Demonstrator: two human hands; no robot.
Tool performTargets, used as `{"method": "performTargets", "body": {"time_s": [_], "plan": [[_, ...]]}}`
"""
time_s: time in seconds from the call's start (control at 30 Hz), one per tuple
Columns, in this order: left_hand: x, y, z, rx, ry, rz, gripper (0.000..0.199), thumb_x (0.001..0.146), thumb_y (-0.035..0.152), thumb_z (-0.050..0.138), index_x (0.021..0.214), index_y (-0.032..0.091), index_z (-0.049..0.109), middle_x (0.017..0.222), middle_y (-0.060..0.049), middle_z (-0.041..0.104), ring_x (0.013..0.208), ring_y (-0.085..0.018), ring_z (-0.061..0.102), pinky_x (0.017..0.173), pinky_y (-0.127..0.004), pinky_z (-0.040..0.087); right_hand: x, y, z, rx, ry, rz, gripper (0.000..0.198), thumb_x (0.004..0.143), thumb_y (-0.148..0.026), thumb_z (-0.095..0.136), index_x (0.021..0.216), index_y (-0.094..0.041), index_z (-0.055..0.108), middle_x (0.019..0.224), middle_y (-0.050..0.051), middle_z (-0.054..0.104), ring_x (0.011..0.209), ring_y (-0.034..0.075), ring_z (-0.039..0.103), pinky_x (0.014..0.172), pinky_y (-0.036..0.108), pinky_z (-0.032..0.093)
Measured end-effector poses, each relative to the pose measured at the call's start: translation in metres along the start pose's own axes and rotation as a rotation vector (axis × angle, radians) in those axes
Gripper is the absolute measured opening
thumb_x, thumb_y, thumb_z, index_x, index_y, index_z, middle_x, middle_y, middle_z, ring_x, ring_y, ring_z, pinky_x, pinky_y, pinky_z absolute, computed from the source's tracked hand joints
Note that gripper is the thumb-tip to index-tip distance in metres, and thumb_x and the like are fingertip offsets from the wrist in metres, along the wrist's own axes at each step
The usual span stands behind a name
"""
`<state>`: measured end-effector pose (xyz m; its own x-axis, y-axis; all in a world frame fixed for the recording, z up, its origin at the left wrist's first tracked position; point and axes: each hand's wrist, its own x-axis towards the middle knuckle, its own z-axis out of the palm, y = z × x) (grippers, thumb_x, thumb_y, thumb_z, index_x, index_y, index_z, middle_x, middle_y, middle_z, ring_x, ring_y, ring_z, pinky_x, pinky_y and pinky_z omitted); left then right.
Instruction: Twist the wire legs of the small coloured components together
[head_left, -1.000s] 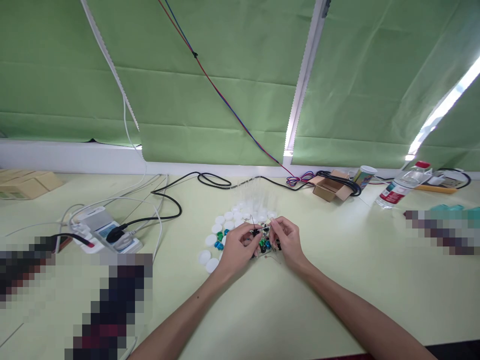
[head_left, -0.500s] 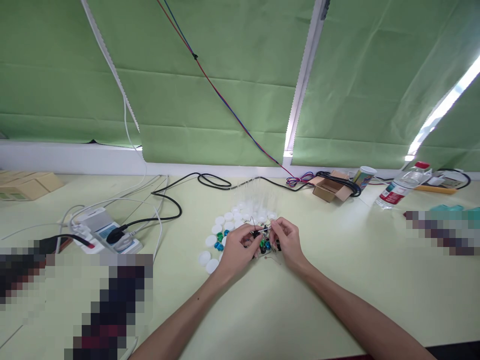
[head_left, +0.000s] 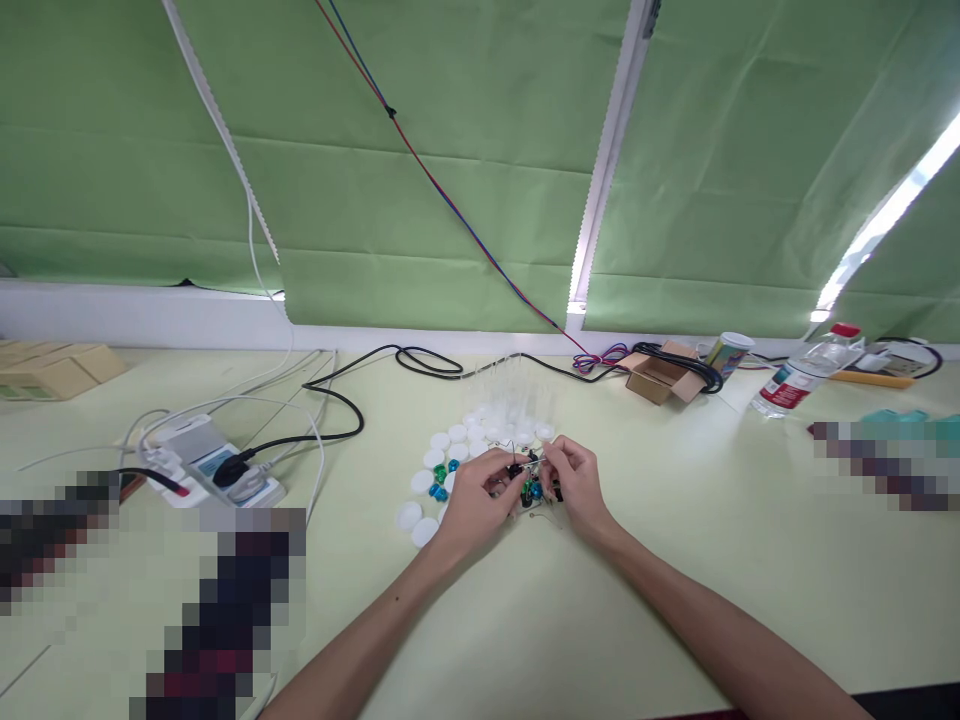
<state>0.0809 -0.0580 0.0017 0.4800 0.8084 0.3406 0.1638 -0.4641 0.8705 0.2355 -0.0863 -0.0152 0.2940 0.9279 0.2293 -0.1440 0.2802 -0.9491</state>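
My left hand (head_left: 484,495) is closed in a pinch on a small black piece (head_left: 514,470), from which a thin dark wire sticks up. Opposite it, the fingertips of my right hand (head_left: 574,480) are pressed together on a thin silvery rod (head_left: 534,462) that reaches toward the black piece. Whether the two join is too small to tell. Under and between the hands lie small blue pieces (head_left: 535,490), green and black ones, and thin wires, partly hidden by my fingers. White round caps (head_left: 422,482) and a few blue and green pieces (head_left: 439,474) lie beside my left hand.
Clear upright tubes (head_left: 514,390) stand just behind the caps. A black cable (head_left: 360,400) runs along the back to an open cardboard box (head_left: 660,378). A bottle (head_left: 802,375) and a canister (head_left: 727,355) are at right; a power strip (head_left: 217,465) is at left.
The black piece and its wire have turned slightly in my left fingers, and the wire now points more upright. Both hands stay in nearly the same place.
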Motion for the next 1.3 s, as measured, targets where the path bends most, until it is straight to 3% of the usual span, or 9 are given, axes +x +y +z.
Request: {"method": "performTargets", "body": {"time_s": [0.5, 0.9, 1.3], "plan": [[0.0000, 0.0027, -0.0011, 0.012, -0.009, 0.018, 0.023, 0.086, 0.034, 0.059, 0.097, 0.021, 0.074, 0.085, -0.006, 0.067, 0.063, -0.015, 0.060, 0.055, -0.025, 0.050, -0.0003, -0.0014, -0.0002, -0.013, 0.004, 0.017, 0.036, 0.085, -0.038, 0.062, 0.059, -0.020, 0.044, 0.041, -0.007, 0.048, 0.035, 0.007, 0.037, 0.039, 0.020, 0.031], [0.0003, 0.0000, 0.0003, -0.088, -0.009, -0.032, 0.022, 0.086, 0.035, 0.060, 0.094, 0.018, 0.070, 0.084, -0.005, 0.063, 0.047, -0.010, 0.057, 0.050, -0.026, 0.051, -0.0013, -0.0033, 0.0016, -0.075, -0.002, -0.003, 0.041, 0.089, -0.048, 0.058, 0.061, -0.020, 0.047, 0.040, -0.006, 0.048, 0.035, 0.008, 0.038, 0.039, 0.021, 0.033], [0.0028, -0.0007, 0.0005, -0.256, 0.022, -0.117, 0.023, 0.081, 0.039, 0.065, 0.092, 0.018, 0.068, 0.080, -0.003, 0.066, 0.046, -0.011, 0.058, 0.046, -0.025, 0.050, -0.0012, -0.0053, 0.0022, -0.047, -0.004, -0.008, 0.034, 0.088, -0.053, 0.057, 0.087, -0.019, 0.058, 0.049, -0.005, 0.054, 0.035, 0.007, 0.040, 0.035, 0.018, 0.032]]}}
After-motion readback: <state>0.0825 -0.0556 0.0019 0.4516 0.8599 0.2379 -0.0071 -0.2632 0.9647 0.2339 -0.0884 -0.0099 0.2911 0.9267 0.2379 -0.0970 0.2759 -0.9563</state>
